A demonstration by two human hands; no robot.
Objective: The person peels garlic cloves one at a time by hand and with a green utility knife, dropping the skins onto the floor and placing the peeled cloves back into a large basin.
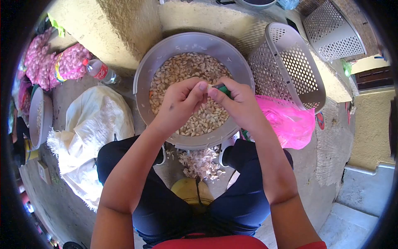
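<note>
Above the large round grey plastic basin [143, 81], which sits on the concrete floor [70, 99] and holds a heap of peeled pale garlic cloves [182, 68], the person's two hands meet fingertip to fingertip. The left hand [180, 103] is closed narrowly, thumb and forefinger pinching a small whitish garlic clove [210, 86] over the middle of the basin. The right hand [238, 103] is curled around a small green-handled tool [224, 89]. Only a bit of the handle shows between the fingers, and its working end is against the clove. Whether it carries a blade cannot be told.

Just outside the basin's near rim, between the person's knees in dark blue trousers [244, 203], lies a loose pile of papery white garlic skins [201, 162]. Nearer still is a round yellow object [186, 189], partly hidden.

To the right of the basin, a grey perforated plastic basket [290, 62] lies tipped on its side close against the rim. A crumpled bright pink plastic bag [292, 122] lies just below it.

To the left of the basin, a white woven sack [95, 128] is slumped on the floor. Beyond the sack are a clear plastic bottle with a red label [99, 70] and pink mesh bags of garlic bulbs [58, 62]. Farther left of the basin stands a second grey bowl [39, 118].
</note>
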